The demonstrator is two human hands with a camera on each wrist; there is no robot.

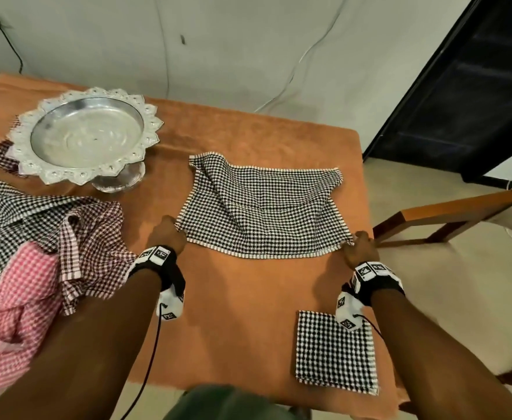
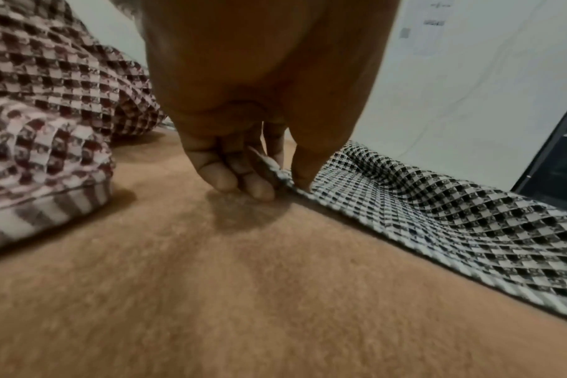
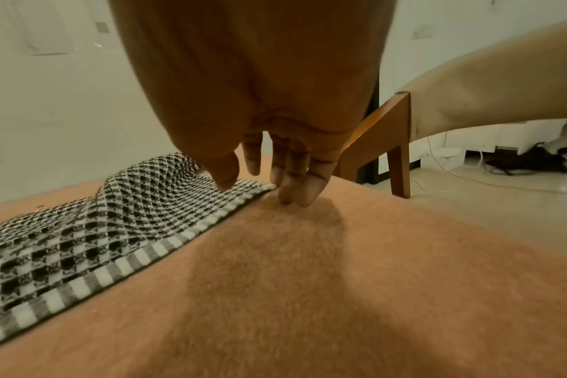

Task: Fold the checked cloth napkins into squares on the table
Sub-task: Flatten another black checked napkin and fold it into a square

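Centrally on the orange-covered bench (image 1: 248, 298) lies the rumpled black-and-white checked cloth napkin (image 1: 263, 207). Left hand (image 1: 166, 234) pinches its near-left corner, as the left wrist view confirms; right hand (image 1: 362, 248) holds the near-right corner, thumb on top in the right wrist view. Near right: folded black-and-white checked square (image 1: 335, 356). Left: heaped checked napkins (image 1: 51, 237), scalloped silver pedestal tray (image 1: 86, 137).

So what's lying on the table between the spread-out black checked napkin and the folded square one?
Nothing: in the head view only bare orange table cover lies between the spread napkin and the folded square, though the right wrist hangs above part of it.
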